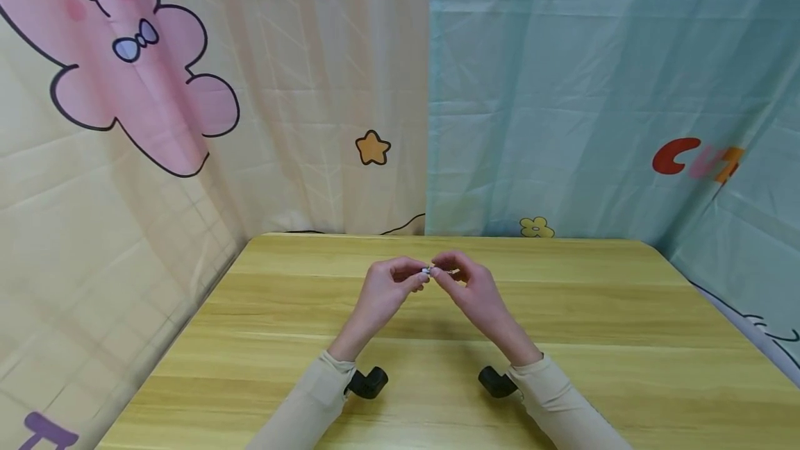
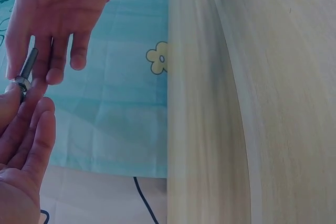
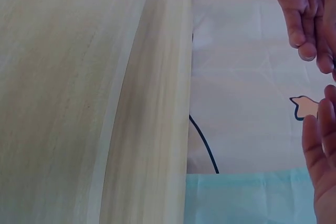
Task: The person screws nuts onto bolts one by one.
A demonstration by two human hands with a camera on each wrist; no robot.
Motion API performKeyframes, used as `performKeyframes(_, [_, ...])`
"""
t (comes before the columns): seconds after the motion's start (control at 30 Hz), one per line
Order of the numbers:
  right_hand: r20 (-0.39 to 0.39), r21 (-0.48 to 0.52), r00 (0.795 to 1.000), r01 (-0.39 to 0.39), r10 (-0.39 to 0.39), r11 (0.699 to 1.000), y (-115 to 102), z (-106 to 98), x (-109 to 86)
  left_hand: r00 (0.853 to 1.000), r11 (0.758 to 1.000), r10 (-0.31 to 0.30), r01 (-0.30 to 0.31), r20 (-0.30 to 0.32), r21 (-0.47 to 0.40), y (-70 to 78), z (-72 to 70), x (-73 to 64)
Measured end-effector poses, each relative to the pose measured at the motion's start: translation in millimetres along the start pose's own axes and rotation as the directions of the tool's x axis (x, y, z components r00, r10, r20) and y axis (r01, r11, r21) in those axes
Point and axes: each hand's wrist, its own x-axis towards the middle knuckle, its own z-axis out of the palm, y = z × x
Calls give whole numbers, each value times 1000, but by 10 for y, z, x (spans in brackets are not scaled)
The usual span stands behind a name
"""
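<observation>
Over the table, my two hands meet fingertip to fingertip around a small metal bolt (image 2: pixel 30 62) with a hex nut (image 2: pixel 22 83) on it. The left hand (image 1: pixel 382 292) pinches the bolt's near end between thumb and fingers, which hide that end. From the other side, the right hand (image 1: pixel 473 294) has its thumb and forefinger at the nut and grips it. The threaded shank sticks out past the nut toward the right palm. In the right wrist view the fingers of both hands show at the right edge, and the bolt is hidden.
A wood-grain table (image 1: pixel 281 360) lies beneath the hands. Printed curtains, one beige (image 1: pixel 300 158) and one teal (image 1: pixel 487 123), hang behind it and along its sides. Black wrist mounts (image 1: pixel 369 383) stick out by both sleeves.
</observation>
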Motion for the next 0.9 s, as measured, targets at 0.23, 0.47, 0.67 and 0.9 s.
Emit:
performKeyframes(0.23, [35, 44, 992, 118, -119, 992, 121, 7, 19, 999, 999, -34, 35, -30, 27, -13, 1, 1])
performKeyframes(0.47, [40, 25, 995, 95, -96, 995, 131, 26, 31, 999, 1000, 0, 0, -32, 12, -2, 6, -4])
performKeyframes(0.67, [35, 15, 998, 54, -54, 998, 124, 32, 37, 999, 1000, -2, 2, -32, 14, 13, 5, -7])
performKeyframes(0.9, [43, -38, 999, -21, 22, 999, 107, 9, 30, 1000, 1000, -10, 9, -15, -12, 35, 3, -8])
